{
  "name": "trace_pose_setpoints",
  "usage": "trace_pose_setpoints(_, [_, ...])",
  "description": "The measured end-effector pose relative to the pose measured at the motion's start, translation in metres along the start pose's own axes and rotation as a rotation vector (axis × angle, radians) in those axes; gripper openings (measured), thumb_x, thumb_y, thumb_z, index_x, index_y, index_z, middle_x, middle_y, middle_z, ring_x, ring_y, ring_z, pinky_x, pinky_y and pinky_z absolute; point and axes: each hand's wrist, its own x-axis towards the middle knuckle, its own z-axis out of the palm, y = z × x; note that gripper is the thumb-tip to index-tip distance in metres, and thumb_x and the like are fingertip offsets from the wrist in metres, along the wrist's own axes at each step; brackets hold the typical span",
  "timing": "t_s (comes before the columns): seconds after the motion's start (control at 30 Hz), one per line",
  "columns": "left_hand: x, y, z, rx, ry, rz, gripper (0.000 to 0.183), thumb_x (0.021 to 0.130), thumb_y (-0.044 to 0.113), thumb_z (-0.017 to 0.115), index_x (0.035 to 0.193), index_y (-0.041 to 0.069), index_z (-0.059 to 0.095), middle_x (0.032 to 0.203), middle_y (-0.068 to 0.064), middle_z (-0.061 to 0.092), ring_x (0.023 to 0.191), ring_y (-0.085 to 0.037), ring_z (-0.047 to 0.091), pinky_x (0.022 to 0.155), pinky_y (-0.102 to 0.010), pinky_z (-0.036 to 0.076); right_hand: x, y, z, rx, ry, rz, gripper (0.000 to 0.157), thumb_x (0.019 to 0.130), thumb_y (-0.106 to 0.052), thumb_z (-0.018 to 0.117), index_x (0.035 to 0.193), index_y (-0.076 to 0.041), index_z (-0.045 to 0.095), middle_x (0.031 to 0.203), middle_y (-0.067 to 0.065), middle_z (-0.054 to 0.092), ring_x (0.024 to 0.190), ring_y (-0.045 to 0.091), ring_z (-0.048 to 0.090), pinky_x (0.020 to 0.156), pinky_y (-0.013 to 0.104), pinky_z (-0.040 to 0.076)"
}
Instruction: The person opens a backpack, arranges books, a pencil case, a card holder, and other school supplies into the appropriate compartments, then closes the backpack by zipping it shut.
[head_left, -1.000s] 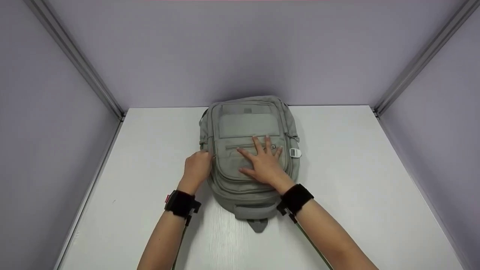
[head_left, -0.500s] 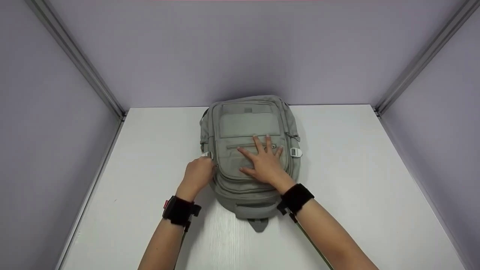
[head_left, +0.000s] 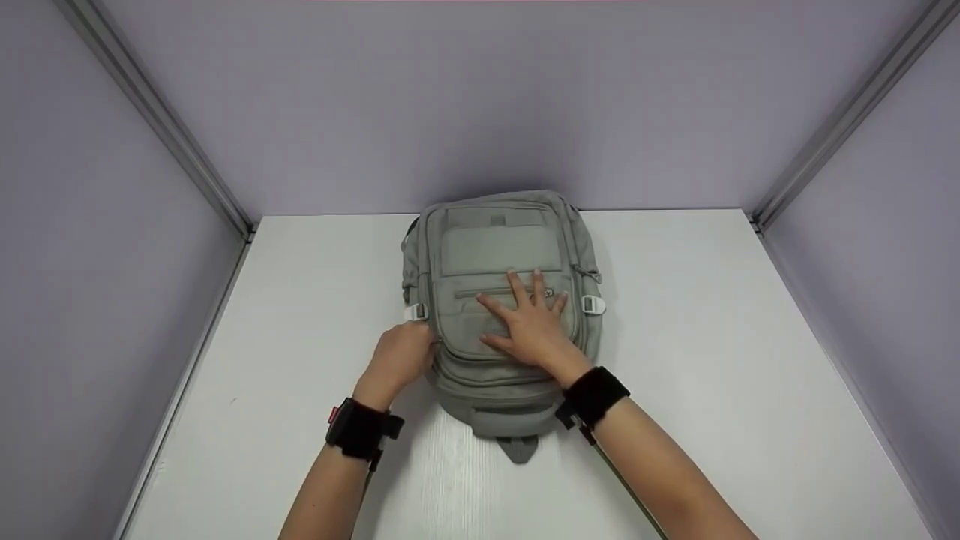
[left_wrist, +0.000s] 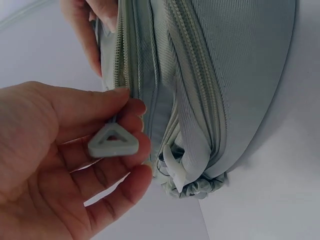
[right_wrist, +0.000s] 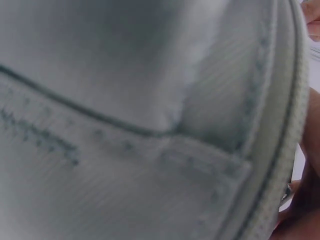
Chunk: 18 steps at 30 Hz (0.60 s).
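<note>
A grey-green backpack [head_left: 501, 251] lies front side up, its carry handle [head_left: 510, 421] toward me. At its left edge my left hand [head_left: 403, 354] pinches a zipper pull [left_wrist: 114, 142] between thumb and forefinger. The triangular end of the pull hangs below the fingertips in the left wrist view, beside the zipper teeth [left_wrist: 120, 55]. My right hand [head_left: 531, 330] rests flat on the front pocket with its fingers spread. Fabric and a curved zipper [right_wrist: 280, 165] fill most of the right wrist view.
White buckles sit on both sides of the backpack, a left buckle [head_left: 416, 312] and a right buckle [head_left: 593, 304]. The white table [head_left: 712, 337] runs to a pale back wall [head_left: 495, 97], with side walls at left and right.
My left hand has moved toward me along the backpack's left edge with the zipper pull, and the left white buckle has come into view. The right hand stays in place.
</note>
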Motion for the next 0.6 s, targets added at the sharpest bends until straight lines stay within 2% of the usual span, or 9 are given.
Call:
trace_pose_setpoints(0.2, [-0.003, 0.001, -0.003, -0.071, -0.060, 0.040, 0.021, 0.087, 0.005, 0.072, 0.069, 0.009, 0.061, 0.067, -0.005, 0.059, 0.057, -0.019, 0.056, 0.054, -0.040, 0.047, 0.000, 0.001, -0.003, 0.021, -0.005, -0.012, 0.071, 0.088, -0.073, 0.048, 0.151, -0.049, 0.027, 0.163, 0.012, 0.004, 0.143, 0.050, -0.006, 0.095, 0.082, 0.013])
trace_pose_setpoints(0.33, [-0.004, 0.005, -0.003, -0.080, -0.095, 0.069, 0.022, 0.085, 0.004, 0.073, 0.067, 0.010, 0.060, 0.065, -0.002, 0.058, 0.056, -0.016, 0.052, 0.054, -0.038, 0.046, -0.001, 0.000, -0.003, 0.017, 0.002, -0.015, 0.071, 0.088, -0.073, 0.048, 0.151, -0.049, 0.027, 0.163, 0.012, 0.005, 0.143, 0.050, -0.005, 0.095, 0.082, 0.013])
trace_pose_setpoints(0.4, [-0.005, 0.007, 0.000, -0.076, -0.090, 0.088, 0.023, 0.084, 0.004, 0.071, 0.067, 0.011, 0.059, 0.064, 0.000, 0.055, 0.055, -0.014, 0.049, 0.053, -0.036, 0.044, -0.001, 0.000, -0.002, 0.012, -0.001, -0.015, 0.071, 0.088, -0.073, 0.048, 0.152, -0.049, 0.027, 0.163, 0.012, 0.005, 0.143, 0.051, -0.006, 0.095, 0.081, 0.013])
trace_pose_setpoints(0.6, [-0.001, 0.022, 0.009, -0.116, -0.089, 0.141, 0.041, 0.087, 0.006, 0.067, 0.057, 0.016, 0.042, 0.053, 0.007, 0.037, 0.046, -0.009, 0.035, 0.046, -0.030, 0.035, -0.003, 0.003, -0.002, -0.006, 0.013, 0.004, 0.071, 0.088, -0.073, 0.047, 0.151, -0.050, 0.026, 0.163, 0.012, 0.005, 0.143, 0.051, -0.005, 0.095, 0.081, 0.014])
